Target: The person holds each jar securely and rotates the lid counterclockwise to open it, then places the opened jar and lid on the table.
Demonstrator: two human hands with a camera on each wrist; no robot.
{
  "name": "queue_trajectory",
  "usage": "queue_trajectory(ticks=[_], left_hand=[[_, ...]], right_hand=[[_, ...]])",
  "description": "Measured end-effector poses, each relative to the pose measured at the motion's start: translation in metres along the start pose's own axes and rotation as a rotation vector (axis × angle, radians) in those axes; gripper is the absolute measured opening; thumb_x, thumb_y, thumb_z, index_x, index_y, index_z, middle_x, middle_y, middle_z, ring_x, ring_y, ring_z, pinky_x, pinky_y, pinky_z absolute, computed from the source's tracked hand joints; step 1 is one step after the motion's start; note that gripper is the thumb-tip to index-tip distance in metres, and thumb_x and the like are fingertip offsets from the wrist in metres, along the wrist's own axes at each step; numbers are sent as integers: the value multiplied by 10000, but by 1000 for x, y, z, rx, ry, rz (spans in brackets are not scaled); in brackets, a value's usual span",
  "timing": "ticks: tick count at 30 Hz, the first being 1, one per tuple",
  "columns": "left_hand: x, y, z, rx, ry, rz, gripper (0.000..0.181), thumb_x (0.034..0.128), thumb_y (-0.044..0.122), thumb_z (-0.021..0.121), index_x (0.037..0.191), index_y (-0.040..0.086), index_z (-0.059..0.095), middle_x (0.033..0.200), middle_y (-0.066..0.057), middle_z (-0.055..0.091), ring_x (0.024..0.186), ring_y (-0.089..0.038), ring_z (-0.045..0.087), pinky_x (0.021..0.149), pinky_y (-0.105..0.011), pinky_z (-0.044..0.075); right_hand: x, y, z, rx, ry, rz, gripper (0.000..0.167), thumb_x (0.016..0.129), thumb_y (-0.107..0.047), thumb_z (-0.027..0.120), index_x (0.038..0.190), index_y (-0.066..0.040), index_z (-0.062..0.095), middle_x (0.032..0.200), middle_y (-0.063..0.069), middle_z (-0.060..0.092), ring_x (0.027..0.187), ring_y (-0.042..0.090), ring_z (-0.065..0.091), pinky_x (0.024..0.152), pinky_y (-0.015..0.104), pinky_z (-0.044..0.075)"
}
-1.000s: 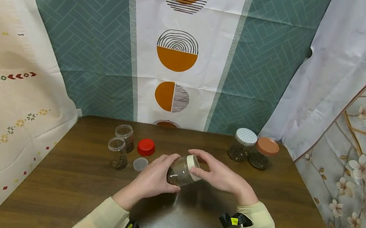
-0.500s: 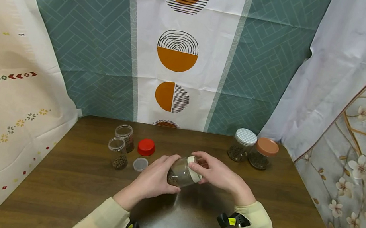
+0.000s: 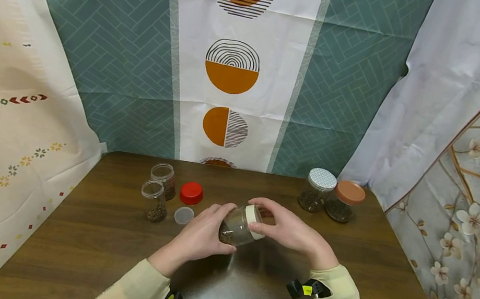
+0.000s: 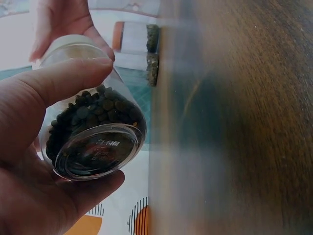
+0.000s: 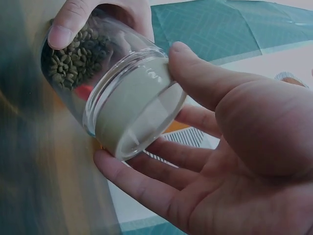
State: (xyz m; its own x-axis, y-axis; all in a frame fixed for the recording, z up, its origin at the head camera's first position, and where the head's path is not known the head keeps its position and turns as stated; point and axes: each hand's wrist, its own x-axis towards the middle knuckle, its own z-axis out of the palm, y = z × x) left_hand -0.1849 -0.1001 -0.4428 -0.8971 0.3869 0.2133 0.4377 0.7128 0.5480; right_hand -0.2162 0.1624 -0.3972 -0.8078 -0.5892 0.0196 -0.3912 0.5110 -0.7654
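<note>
Head view, I log the glass jar (image 3: pixel 233 228) tilted just below frame centre, the left grip (image 3: pixel 205 234) grasping its body and the right grip (image 3: pixel 289 231) pinching the cream lid (image 5: pixel 129 105). Over the last half second the right thumb shifted lower along the lid, jar barely moving. Lid remains on; I judge this a re-grip between turns, loosening or tightening undetermined.

The clear jar (image 3: pixel 238 225) had a cream lid (image 5: pixel 134 103) and dark brownish pellets (image 5: pixel 76 61); the tabletop (image 3: pixel 72 243) was brown wood grain. There was a bright red cap (image 3: pixel 192 193), a patterned blue-and-white lid (image 3: pixel 323 178), a terracotta lid (image 3: pixel 350 192). Teal cloth (image 3: pixel 111 38) bore paler herringbone lines, its white panel (image 3: pixel 232 101) orange-and-black circles.
</note>
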Motion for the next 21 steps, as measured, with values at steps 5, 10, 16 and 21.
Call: queue_trajectory(ticks=[5, 10, 16, 21], left_hand=[[0, -1, 1, 12, 2, 3, 960, 763, 330, 1032, 1551, 109, 531, 1340, -165, 637, 1098, -298, 629, 877, -499, 557], [0, -2, 1, 13, 3, 4, 960, 763, 336, 1030, 1550, 106, 530, 1350, -166, 635, 1113, -302, 630, 891, -500, 557], [0, -2, 1, 5, 7, 8, 954, 763, 331, 1031, 1544, 105, 532, 1340, -161, 637, 1104, -295, 630, 895, -489, 558], [0, -2, 1, 6, 13, 11, 958, 761, 326, 1034, 1546, 102, 532, 1344, -164, 637, 1105, -299, 633, 898, -491, 562]], right_hand=[[-2, 1, -1, 10, 3, -21, 628, 1012, -340, 839, 1562, -203, 566, 1464, 49, 624, 1298, 290, 606, 974, 444, 567], [-2, 1, -2, 56, 6, -45, 642, 956, -232, 904, 1516, -227, 590, 1495, 40, 571, 1307, 289, 575, 994, 438, 596], [-2, 2, -1, 90, 3, -74, 654, 921, -139, 926, 1482, -239, 606, 1502, 35, 546, 1314, 302, 554, 1053, 540, 570], [-2, 2, -1, 90, -1, -85, 673, 920, -141, 927, 1497, -248, 597, 1520, 33, 522, 1310, 303, 548, 1048, 501, 575]])
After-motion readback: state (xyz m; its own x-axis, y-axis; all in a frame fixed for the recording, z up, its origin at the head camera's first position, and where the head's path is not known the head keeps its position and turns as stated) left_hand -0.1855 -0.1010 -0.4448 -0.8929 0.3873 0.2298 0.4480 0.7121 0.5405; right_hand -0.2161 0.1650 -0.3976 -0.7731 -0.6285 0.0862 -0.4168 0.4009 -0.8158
